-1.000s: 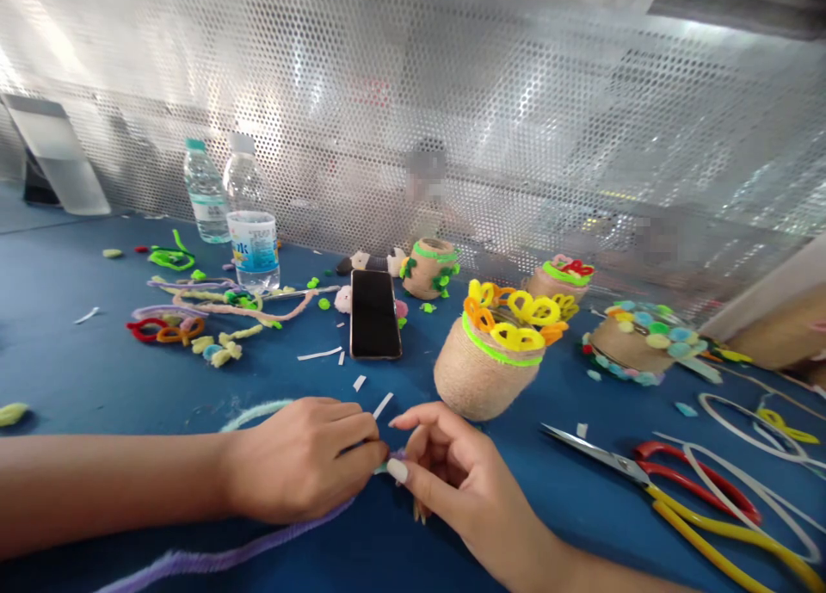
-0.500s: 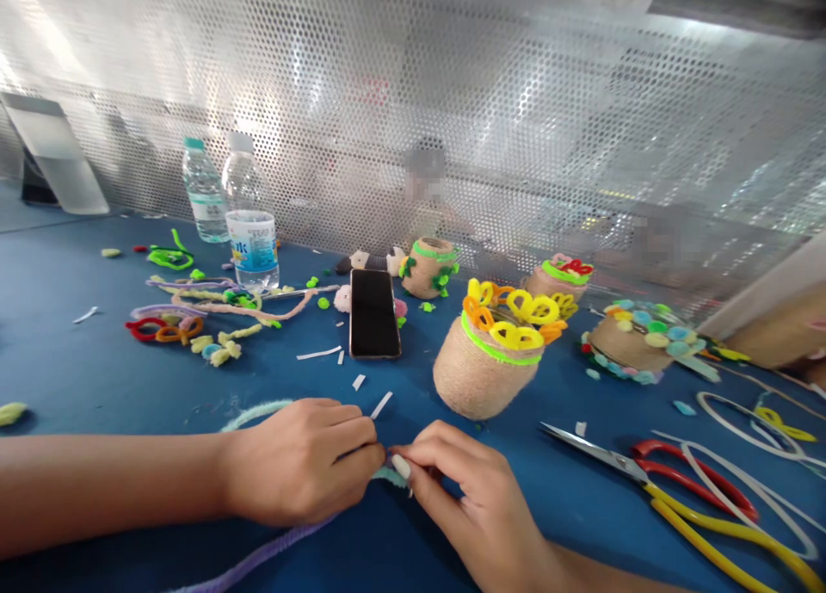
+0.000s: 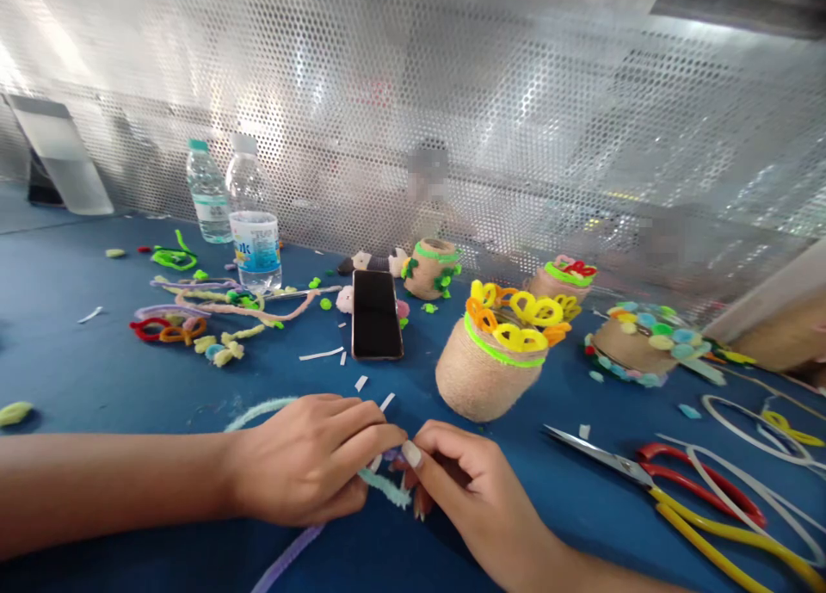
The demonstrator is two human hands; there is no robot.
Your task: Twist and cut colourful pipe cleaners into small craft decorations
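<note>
My left hand is closed over a light blue pipe cleaner and a purple pipe cleaner. The blue one's far end curves out behind my wrist, and the purple tail runs toward the near table edge. Thumb and forefinger of my right hand pinch the purple pipe cleaner close to my left fingertips. The blue end sticks out below, by my right fingers. Just beyond my hands stands a twine-wrapped jar with a green band and yellow and orange pipe-cleaner loops around its rim.
Scissors with red and yellow handles lie at right beside white cord. A phone, water bottles, loose pipe cleaners and paper scraps are spread behind my hands. More decorated jars stand before a perforated metal panel.
My left fingers have stretched farther right to meet my right thumb. More of the light blue end shows below them, and the purple tail has shifted right.
</note>
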